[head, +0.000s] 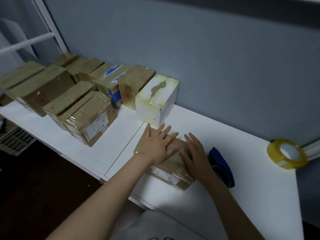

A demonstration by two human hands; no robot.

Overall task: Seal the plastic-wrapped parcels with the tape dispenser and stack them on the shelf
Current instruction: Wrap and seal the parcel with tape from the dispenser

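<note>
On the desk [233, 132], the parcel [170, 168] lies flat under both hands. The left hand [158, 144] and right hand [195, 156] press its top, grip wide, fingers straight, holding nothing. The step appears to be smoothing tape. The next move calls for lifting the parcel toward the sealed parcels [86, 115]. The tape dispenser [223, 168], just beside the right hand, is partly hidden. The shelf cannot be identified.

Left hand [156, 144]: I press it flat on the brown parcel [170, 163].
Right hand [194, 154]: flat beside it, blue tape dispenser [222, 166] just right.
</note>
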